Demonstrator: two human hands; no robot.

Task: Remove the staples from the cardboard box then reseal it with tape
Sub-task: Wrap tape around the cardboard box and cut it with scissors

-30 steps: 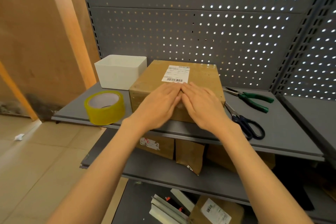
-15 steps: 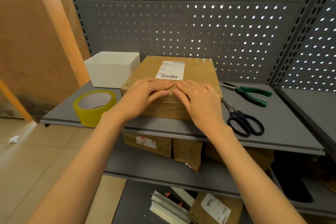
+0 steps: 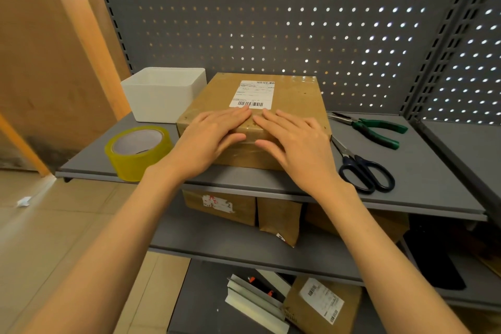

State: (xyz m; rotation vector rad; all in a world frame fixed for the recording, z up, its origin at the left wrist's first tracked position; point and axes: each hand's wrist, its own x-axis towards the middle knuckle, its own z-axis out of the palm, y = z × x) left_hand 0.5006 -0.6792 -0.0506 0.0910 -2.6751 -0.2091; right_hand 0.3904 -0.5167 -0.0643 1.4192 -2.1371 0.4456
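Observation:
A closed brown cardboard box with a white shipping label lies on the grey shelf. Clear tape runs over its near top edge and front face. My left hand and my right hand lie flat side by side on that near edge, fingers straight, pressing on the tape. A roll of yellowish tape stands left of the box. Green-handled pliers and dark-handled scissors lie to its right.
A white open tub sits behind the tape roll, against the box's left side. A grey pegboard backs the shelf. Lower shelves hold brown parcels and another labelled box. A wooden panel stands at the left.
My hands have slid slightly apart along the box's near edge, staying flat on the tape. The camera has shifted a little; the box and tools have not moved.

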